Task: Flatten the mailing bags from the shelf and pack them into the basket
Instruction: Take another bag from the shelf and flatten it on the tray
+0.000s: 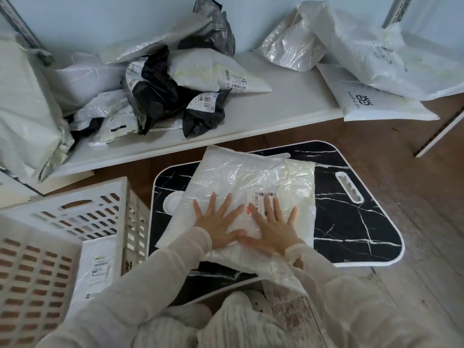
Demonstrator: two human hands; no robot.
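Both palms down, fingers spread: left hand [218, 225] and right hand [272, 225] press air from the white mailing bag [241, 179] beneath them on the marble tabletop [351, 222]. The basket [82, 212], beside the left hand, seemingly holds one flattened bag [96, 270]; crumpled bags [160, 84] wait on the shelf [276, 106] beyond the fingertips.

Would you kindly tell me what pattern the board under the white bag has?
Black marble with white veins and a white rim, on the board, in the head view.

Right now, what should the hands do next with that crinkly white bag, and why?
Probably slide both hands, left hand and right hand, outward to smooth the white bag. Both palms press flat near its front edge, and its far half looks wrinkled on the black board.
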